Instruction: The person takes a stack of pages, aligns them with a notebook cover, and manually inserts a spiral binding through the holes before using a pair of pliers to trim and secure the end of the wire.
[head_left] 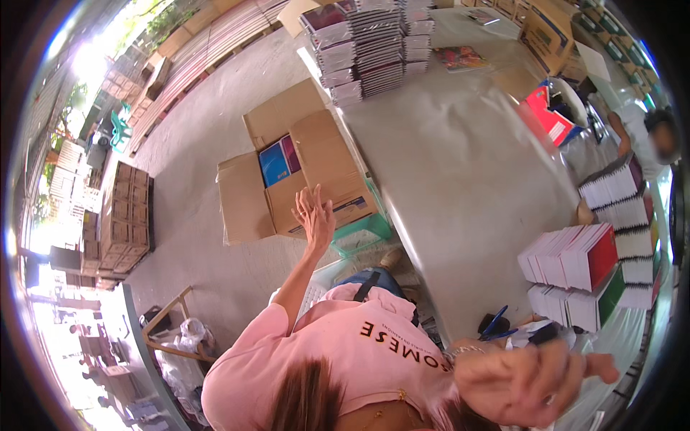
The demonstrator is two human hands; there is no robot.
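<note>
My left hand (315, 219) lies against the near side of an open cardboard box (241, 197), its fingers spread and nothing held. The box's flaps are folded outward, and blue and purple books (279, 160) show inside it. A green plastic stool or crate (363, 233) is partly visible beneath the box. My right hand (528, 377) is raised close at the lower right, slightly blurred. One of its fingers stretches out, the others bend loosely, and no object shows in it. Near that hand, a blue pen-like item (496, 323) lies at the table's near end.
A long grey-covered table (460, 172) runs along the right of the box. Tall stacks of books (374, 50) stand at its far end; more book stacks (575, 258) line its right side. A person (611, 147) is there too. Stacked cartons (126, 215) sit at left.
</note>
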